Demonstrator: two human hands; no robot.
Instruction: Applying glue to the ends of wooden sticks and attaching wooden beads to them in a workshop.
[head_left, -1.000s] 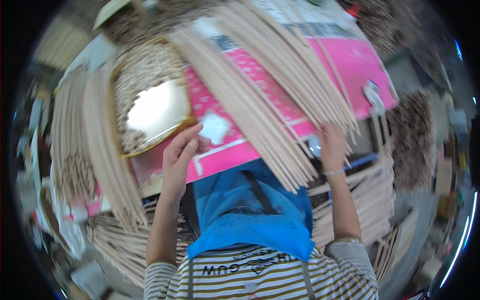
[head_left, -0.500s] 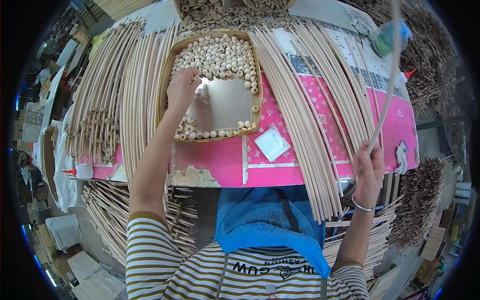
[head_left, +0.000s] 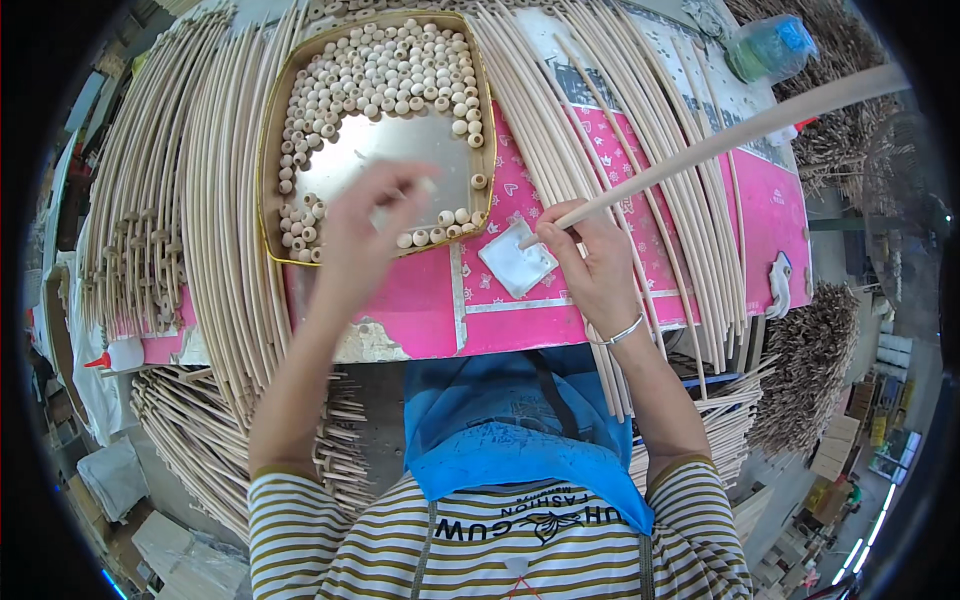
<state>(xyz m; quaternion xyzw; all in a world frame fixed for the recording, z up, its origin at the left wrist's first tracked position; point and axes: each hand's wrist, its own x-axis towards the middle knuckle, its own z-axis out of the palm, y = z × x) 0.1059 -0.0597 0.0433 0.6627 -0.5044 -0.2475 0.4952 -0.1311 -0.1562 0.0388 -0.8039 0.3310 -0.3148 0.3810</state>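
My right hand (head_left: 594, 262) grips a long pale wooden rod (head_left: 720, 140) near its lower end. The rod's tip rests on a small white square pad (head_left: 513, 265) on the pink table (head_left: 420, 305). The rod slants up to the right over the table. My left hand (head_left: 358, 232), blurred, hovers over the near rim of a shallow gold metal tray (head_left: 272, 130) filled with round wooden beads (head_left: 385, 70). Its fingertips pinch what looks like one bead.
Bundles of long pale rods (head_left: 215, 200) lie left and right of the tray. More rods with cross pegs (head_left: 200, 440) are stacked below the table edge. A green-capped bottle (head_left: 770, 45) stands far right. A small glue bottle (head_left: 120, 355) lies at the left edge.
My right hand has brought the rod down from the right side so that its tip meets the white pad. My left hand has drawn back from the tray's beads toward me.
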